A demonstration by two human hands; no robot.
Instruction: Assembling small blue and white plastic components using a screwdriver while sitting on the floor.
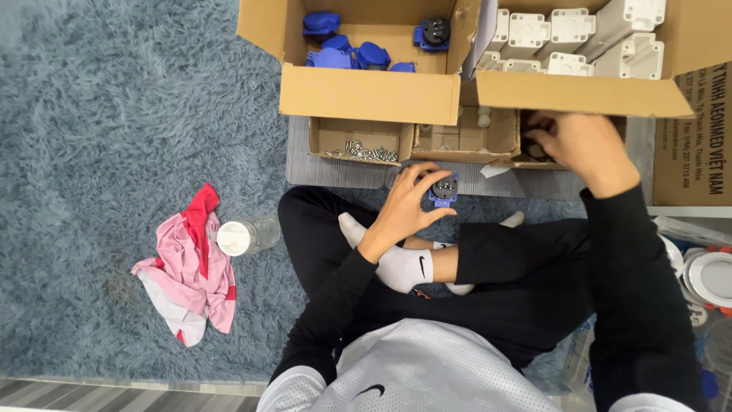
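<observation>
**Blue socket in left hand, right hand in small box**

Blue socket (443,189) sits just above frame centre, held by the left hand (408,200), fingers curled round its left side and top, dark round face showing. Right hand (573,141) is upper right of centre, reaching into a small open cardboard box (534,162); fingertips are hidden by the flap above, so can't tell if it grips anything. Small tray of metal screws (364,150) lies left of it, another small box (465,141) between the two. Big carton (358,93) at top centre holds more blue sockets (351,55); carton (579,93) at top right holds white plastic housings (572,30). Person sits cross-legged, black trousers, white sock (400,267) below the socket. Grey shaggy rug (114,152) fills the left; pink-red cloth (191,267) and clear bottle with white cap (248,235) at lower left.
</observation>
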